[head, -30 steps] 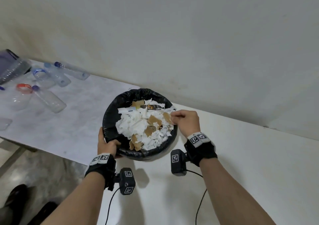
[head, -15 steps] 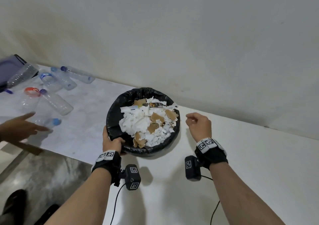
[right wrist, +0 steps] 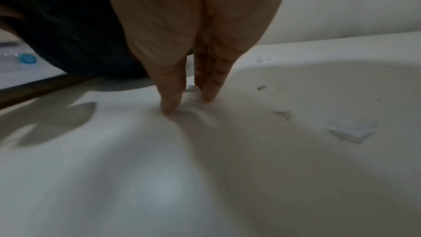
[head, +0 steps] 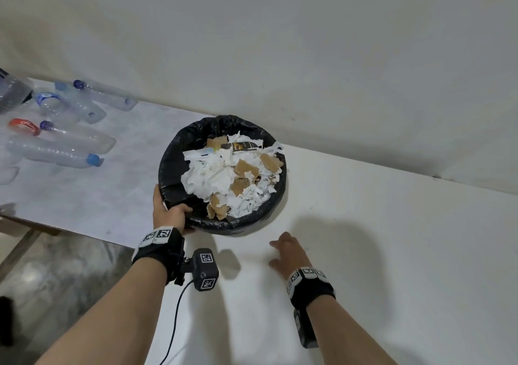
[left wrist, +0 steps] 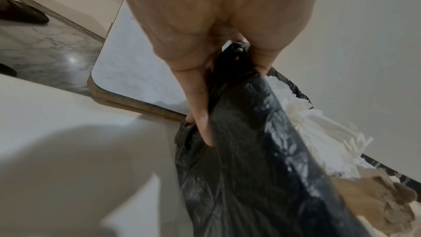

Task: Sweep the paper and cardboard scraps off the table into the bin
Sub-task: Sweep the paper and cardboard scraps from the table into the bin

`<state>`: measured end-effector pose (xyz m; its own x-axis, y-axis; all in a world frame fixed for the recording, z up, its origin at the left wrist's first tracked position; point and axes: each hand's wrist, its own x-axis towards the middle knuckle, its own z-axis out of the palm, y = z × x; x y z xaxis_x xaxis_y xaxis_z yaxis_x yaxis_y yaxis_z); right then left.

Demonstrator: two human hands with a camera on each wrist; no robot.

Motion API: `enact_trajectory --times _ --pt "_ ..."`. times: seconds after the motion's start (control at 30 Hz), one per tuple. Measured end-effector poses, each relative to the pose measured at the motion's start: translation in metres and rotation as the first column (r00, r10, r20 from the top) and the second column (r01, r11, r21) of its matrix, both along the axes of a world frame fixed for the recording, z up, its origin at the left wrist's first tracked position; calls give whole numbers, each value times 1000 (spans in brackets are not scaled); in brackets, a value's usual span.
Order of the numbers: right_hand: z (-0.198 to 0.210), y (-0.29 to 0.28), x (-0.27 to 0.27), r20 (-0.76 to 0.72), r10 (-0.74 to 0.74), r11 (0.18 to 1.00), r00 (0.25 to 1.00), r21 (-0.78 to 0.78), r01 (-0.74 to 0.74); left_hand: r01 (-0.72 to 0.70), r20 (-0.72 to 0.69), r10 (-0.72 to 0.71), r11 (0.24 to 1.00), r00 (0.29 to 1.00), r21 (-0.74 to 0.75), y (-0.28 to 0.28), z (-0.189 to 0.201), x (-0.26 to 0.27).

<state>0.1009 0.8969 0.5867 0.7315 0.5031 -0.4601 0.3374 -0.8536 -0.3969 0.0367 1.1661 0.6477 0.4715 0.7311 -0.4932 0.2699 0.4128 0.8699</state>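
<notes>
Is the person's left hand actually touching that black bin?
Touching. The left wrist view shows the left hand pinching the bin by its black-lined rim, fingers outside and thumb over the edge; the head view agrees.

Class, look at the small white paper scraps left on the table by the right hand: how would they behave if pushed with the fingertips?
The paper scraps look thin and torn, so probably very light and floppy. Lying flat on the smooth white table, they would likely slide rather than roll. The right hand may find the smallest bits hard to gather.
</notes>
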Motion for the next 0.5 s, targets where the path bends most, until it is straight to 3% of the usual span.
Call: enact_trajectory --times 0.17,0.3,0.4,0.5 --pt "1 6 3 48 46 995 998 -91 -41 0 -4 0 1000 1000 0 1 4 0" --pt "0 9 9 37 -2 996 999 -92 5 -2 -17 2 1000 1000 0 1 7 -3" --pt "7 7 12 28 -184 982 982 40 183 1 -7 -1 1000 1000 1 -1 7 -4" --pt "30 0 22 -72 -409 858 910 308 410 23 -22 -23 1000 1000 7 -3 10 -5"
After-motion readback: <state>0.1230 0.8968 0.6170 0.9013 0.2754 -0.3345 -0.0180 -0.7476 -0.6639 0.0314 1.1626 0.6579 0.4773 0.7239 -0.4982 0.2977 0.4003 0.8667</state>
